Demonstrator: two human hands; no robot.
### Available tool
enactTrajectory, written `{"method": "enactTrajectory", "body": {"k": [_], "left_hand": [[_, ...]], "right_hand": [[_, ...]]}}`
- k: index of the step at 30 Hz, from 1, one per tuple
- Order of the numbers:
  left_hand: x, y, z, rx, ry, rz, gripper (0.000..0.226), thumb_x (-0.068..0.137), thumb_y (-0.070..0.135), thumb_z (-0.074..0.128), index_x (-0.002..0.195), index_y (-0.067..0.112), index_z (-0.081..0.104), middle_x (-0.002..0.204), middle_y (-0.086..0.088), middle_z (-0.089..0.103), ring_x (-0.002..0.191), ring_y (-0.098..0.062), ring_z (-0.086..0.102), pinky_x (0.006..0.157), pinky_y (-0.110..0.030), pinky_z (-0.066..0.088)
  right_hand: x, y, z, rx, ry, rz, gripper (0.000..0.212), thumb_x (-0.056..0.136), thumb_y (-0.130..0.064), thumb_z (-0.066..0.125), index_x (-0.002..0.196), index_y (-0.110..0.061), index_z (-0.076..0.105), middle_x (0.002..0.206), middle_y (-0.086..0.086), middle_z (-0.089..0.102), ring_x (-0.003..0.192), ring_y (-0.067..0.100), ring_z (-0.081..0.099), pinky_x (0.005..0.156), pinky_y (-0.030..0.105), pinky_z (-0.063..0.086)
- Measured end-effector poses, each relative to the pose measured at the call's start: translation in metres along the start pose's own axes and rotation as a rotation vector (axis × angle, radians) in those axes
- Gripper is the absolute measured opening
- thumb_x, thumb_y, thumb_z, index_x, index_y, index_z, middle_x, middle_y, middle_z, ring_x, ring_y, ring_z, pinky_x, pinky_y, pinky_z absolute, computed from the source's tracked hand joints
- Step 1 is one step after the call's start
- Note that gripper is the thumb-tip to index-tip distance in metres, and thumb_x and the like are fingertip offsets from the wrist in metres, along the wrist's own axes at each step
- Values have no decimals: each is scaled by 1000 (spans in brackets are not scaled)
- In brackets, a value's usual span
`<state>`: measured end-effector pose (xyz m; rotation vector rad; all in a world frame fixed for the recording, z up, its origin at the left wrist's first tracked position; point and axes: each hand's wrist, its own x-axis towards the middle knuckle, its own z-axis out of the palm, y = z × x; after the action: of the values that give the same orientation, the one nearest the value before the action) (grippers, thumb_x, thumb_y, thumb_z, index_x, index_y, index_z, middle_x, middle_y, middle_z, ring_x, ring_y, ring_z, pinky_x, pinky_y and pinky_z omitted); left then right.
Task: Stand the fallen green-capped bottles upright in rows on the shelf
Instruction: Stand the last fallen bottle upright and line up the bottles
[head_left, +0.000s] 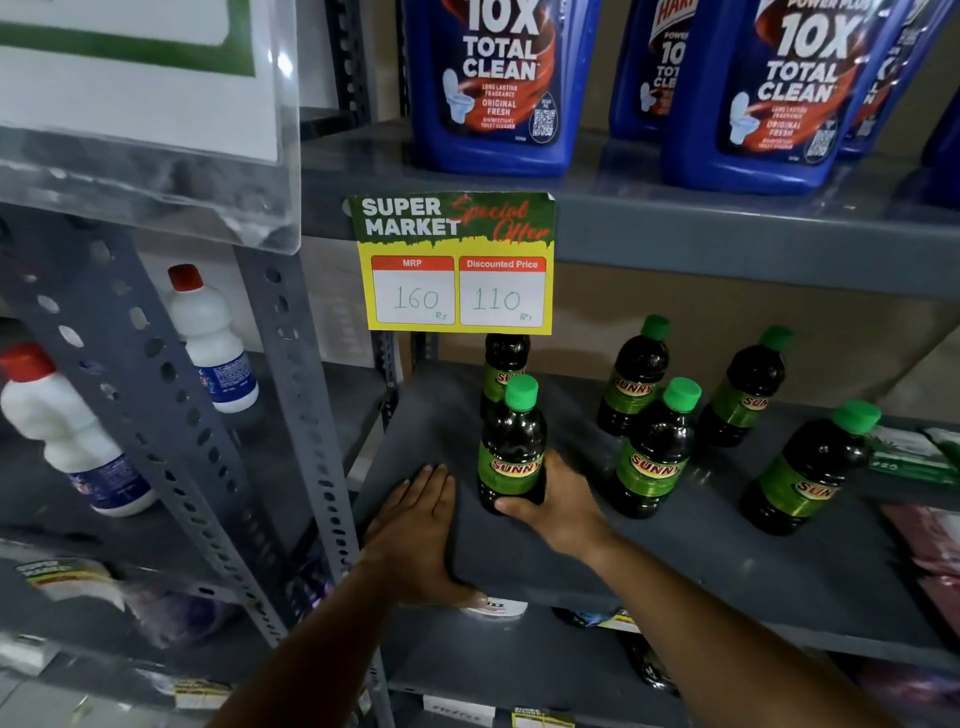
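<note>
Several dark green-capped bottles with green "Sunny" labels stand upright on the grey shelf (727, 561). My right hand (558, 501) is wrapped around the base of the front-left bottle (511, 447), which stands near the shelf's left end. Another bottle (505, 364) stands right behind it, its cap hidden by the price sign. Further right stand a bottle (652, 452) in front and two (635, 379) (745, 389) behind it, and one (808, 470) at the far right. My left hand (421, 535) lies flat on the shelf's front-left corner, fingers spread.
A yellow price sign (453, 262) hangs from the shelf above, which carries big blue cleaner jugs (498, 83). White red-capped bottles (213, 338) stand in the left bay behind a perforated upright (171, 415). Green packets (909, 454) lie at the right end.
</note>
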<state>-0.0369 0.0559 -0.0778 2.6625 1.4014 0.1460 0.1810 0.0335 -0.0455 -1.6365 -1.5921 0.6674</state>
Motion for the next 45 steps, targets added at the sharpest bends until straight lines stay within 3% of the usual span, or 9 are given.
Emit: {"method": "enactTrajectory", "body": {"k": [11,17,20,24,27,30,35,42,45], "left_hand": [[0,3,-1,12,6,6,145,51,97,50,155,12,-4,166,-11,-3,151,-23,-4,123,-38,0],[0,0,1,1,-7,7,145,51,99,48,155,15,-7,166,-9,-6,151,-22,-6,123,-39,-1],[1,-2,3,-17,-25,9,144,51,99,48,154,17,-10,166,-8,-9,151,-20,-9,123,-38,-4],[2,-4,4,-21,-25,16,147,49,102,46,154,17,-13,165,-7,-12,150,-20,-11,123,-38,-6],[3,-6,4,-30,-24,24,149,48,103,45,154,17,-13,165,-7,-10,151,-20,-10,122,-38,-5],[3,-5,4,-43,-24,24,150,46,104,43,154,17,-13,165,-7,-11,151,-20,-10,123,-38,-4],[3,-3,3,-29,-45,18,149,47,103,44,153,17,-15,165,-6,-13,150,-19,-12,122,-37,-7],[2,-5,5,-13,-5,20,150,46,105,43,154,16,-10,166,-8,-5,151,-22,-5,124,-41,1],[3,-4,5,-4,-9,13,152,44,105,42,154,16,-10,166,-8,-4,151,-22,-4,124,-40,0]], "right_hand": [[-58,2,23,64,35,-45,68,69,-32,84,127,-20,52,109,-19,59,98,-22,50,80,-2,34],[-67,-2,22,50,41,-82,81,65,-47,82,132,-28,40,121,-12,49,114,1,50,91,5,35],[-80,6,13,38,437,-157,79,64,-54,77,125,-20,39,115,2,41,109,9,46,93,20,38],[-59,26,-25,-130,888,-24,73,57,-30,83,109,-2,41,109,24,42,107,37,40,94,43,33],[-38,40,-60,-74,770,143,83,52,-16,93,114,4,42,112,17,46,110,35,48,94,46,41],[-26,50,-77,35,609,233,84,56,-22,93,118,-12,37,104,-5,48,85,-1,57,71,9,44],[-23,56,-75,23,552,329,73,56,-32,89,112,-21,43,103,-4,54,90,15,55,75,29,43],[-59,53,-69,58,467,312,53,55,-24,80,94,-33,46,86,-10,65,69,-4,62,51,9,41],[-78,54,-67,41,440,294,51,52,-29,77,91,-37,45,82,-9,66,72,-4,62,56,17,44]]}}
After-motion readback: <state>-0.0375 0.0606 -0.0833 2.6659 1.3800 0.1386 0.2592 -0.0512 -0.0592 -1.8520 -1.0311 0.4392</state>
